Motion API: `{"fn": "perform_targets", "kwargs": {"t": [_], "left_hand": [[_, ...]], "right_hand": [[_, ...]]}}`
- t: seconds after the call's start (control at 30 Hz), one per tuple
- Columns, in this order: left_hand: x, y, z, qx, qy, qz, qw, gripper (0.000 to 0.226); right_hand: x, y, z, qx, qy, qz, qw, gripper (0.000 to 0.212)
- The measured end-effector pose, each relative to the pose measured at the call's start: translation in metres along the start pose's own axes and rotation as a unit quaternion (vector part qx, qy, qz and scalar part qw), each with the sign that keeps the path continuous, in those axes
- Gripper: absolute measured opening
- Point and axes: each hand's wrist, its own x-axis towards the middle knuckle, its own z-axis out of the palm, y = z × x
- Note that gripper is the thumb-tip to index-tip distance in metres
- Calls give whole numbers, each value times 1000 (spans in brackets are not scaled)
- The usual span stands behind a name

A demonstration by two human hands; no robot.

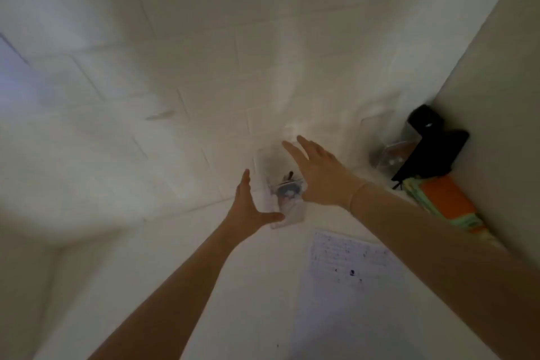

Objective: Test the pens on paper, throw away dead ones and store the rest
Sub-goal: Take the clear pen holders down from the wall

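Both hands are up at a clear holder (279,184) by the tiled wall (146,52). I see my left hand (248,204) spread wide, thumb hooked under the holder's near lower edge, fingers straight up its left side; looks like touching, blur stops me being sure. My right hand (317,175) is flat and wide too, fingers straight, palm beside the holder's right side, gripping nothing. I read the pair as bracketing the holder to steady or lift it, since it's light, see-through plastic and would tip from one side.

Inside the holder something dark sticks up, likely pens (287,181), too smeared to count. So the task's pens appear to be in the holder, between my palms, not in either hand.

Nearer me, right of my left forearm, test paper (344,266) lies flat on the white counter (146,272), dotted with ink marks, kept close for scribbling. Further right, by the side wall, a second clear holder (388,155), a black object (432,149), and an orange-green stack (447,204) sit well apart from the hands.

Judgement: either fetching pens or storing done; can't tell which.
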Motion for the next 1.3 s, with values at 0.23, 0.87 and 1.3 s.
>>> {"fn": "perform_targets", "kwargs": {"t": [0.23, 0.87, 1.3], "left_hand": [[36, -12, 6, 11, -66, 88, 994, 115], [-12, -10, -12, 271, -99, 207, 935, 99], [16, 30, -28, 611, -119, 276, 732, 105]], "right_hand": [[49, -2, -16, -60, -130, -23, 990, 119], [31, 73, -71, 518, -72, 248, 816, 21], [-18, 94, -12, 449, -136, 240, 850, 82]]}}
